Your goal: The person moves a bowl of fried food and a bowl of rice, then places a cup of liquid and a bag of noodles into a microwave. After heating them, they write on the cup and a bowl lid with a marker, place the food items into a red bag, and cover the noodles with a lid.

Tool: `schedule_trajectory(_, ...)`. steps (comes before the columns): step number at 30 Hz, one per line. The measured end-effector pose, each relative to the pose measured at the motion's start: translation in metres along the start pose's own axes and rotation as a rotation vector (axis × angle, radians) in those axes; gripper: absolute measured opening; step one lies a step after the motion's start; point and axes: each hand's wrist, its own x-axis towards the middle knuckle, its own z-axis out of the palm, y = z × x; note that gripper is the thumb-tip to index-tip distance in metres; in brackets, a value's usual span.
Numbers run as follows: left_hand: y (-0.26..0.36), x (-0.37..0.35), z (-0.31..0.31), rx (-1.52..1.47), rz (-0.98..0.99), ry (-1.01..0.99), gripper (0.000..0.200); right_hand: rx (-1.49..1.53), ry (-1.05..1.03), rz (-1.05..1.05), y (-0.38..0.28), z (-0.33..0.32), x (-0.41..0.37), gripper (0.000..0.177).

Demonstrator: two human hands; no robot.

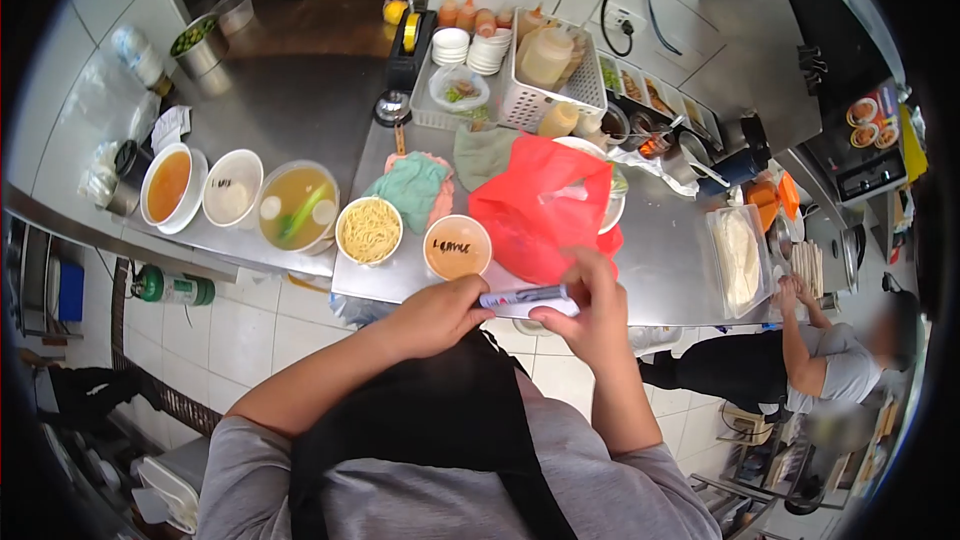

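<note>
Between my hands, in front of my black apron, is a marker pen (524,297) with a whitish, printed barrel. My left hand (442,312) is closed round its left end. The fingers and thumb of my right hand (592,305) pinch its right end. Just beyond my left hand stands a lidded tub (459,251) with orange contents and handwriting on top. A tub of noodles (369,231) sits to its left. Past my right hand, a red plastic bag (540,202) lies on the steel counter (665,285).
Further left are a tub of clear broth (298,208), a white lettered tub (233,189) and a bowl of orange soup (168,186). A green cloth (412,188) and a white basket of bottles (552,75) are behind. At right, a co-worker (815,350) stands near a tray (738,260).
</note>
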Motion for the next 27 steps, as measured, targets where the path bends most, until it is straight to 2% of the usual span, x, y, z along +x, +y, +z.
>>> schedule_trajectory(1,0.014,0.007,-0.002,0.055,-0.023,-0.099,0.029,-0.002,0.014,-0.002,0.004,-0.005,-0.009,0.048)
schedule_trajectory(2,0.019,0.015,0.001,0.062,-0.012,-0.105,0.029,-0.113,-0.015,-0.149,0.009,-0.008,-0.019,0.034)
schedule_trajectory(3,0.024,0.023,0.004,0.214,0.124,-0.131,0.027,-0.227,-0.044,-0.292,0.012,-0.011,-0.029,0.02)
schedule_trajectory(4,0.03,0.031,0.007,0.367,0.263,-0.153,0.024,-0.23,-0.029,-0.29,0.013,-0.015,-0.037,0.02)
schedule_trajectory(5,0.039,0.037,0.012,0.385,0.293,-0.083,0.02,-0.128,0.056,-0.087,0.014,-0.018,-0.044,0.011)
schedule_trajectory(7,0.045,0.049,0.031,0.428,0.304,-0.073,0.018,0.155,0.141,0.271,0.028,-0.023,-0.054,0.023)
schedule_trajectory(8,0.049,0.053,0.038,0.469,0.304,-0.058,0.016,0.452,0.133,0.542,0.046,-0.025,-0.063,0.026)
schedule_trajectory(10,0.055,0.062,0.048,0.539,0.267,-0.076,0.017,0.835,0.154,0.755,0.06,-0.029,-0.077,0.027)
schedule_trajectory(11,0.055,0.066,0.055,0.56,0.367,-0.074,0.022,0.841,0.131,0.751,0.073,-0.032,-0.087,0.027)
schedule_trajectory(12,0.056,0.071,0.061,0.579,0.472,-0.078,0.027,0.966,0.205,0.746,0.091,-0.035,-0.099,0.026)
schedule_trajectory(13,0.064,0.077,0.061,0.587,0.463,-0.075,0.027,1.09,0.283,0.738,0.11,-0.038,-0.106,0.026)
schedule_trajectory(14,0.076,0.082,0.059,0.607,0.538,0.113,0.034,1.065,0.464,0.703,0.13,-0.042,-0.108,0.023)
schedule_trajectory(15,0.081,0.084,0.056,0.622,0.611,0.301,0.042,0.934,0.539,0.702,0.153,-0.049,-0.108,0.022)
schedule_trajectory(16,0.077,0.085,0.05,0.627,0.601,0.3,0.042,0.801,0.611,0.7,0.177,-0.056,-0.109,0.021)
schedule_trajectory(17,0.069,0.085,0.04,0.587,0.532,0.34,0.047,0.806,0.599,0.702,0.205,-0.056,-0.112,0.021)
schedule_trajectory(19,0.048,0.077,0.018,0.569,0.378,0.41,0.051,0.204,0.381,0.636,0.248,-0.05,-0.113,0.025)
schedule_trajectory(20,0.035,0.066,0.005,0.592,0.288,0.441,0.05,0.081,0.3,0.538,0.25,-0.044,-0.109,0.034)
schedule_trajectory(22,0.016,0.034,-0.017,0.558,0.177,0.539,0.047,-0.396,0.322,0.303,0.261,-0.036,-0.103,0.042)
schedule_trajectory(23,0.001,0.015,-0.023,0.533,0.121,0.584,0.045,-0.428,0.373,0.328,0.235,-0.035,-0.091,0.044)
schedule_trajectory(24,-0.014,-0.007,-0.026,0.507,0.066,0.63,0.043,-0.396,0.479,0.244,0.222,-0.031,-0.082,0.041)
schedule_trajectory(26,-0.039,-0.049,-0.031,0.487,-0.053,0.73,0.037,-0.303,0.562,0.193,0.179,-0.029,-0.064,0.035)
schedule_trajectory(27,-0.054,-0.071,-0.032,0.501,-0.069,0.742,0.037,-0.31,0.59,0.075,0.157,-0.026,-0.053,0.029)
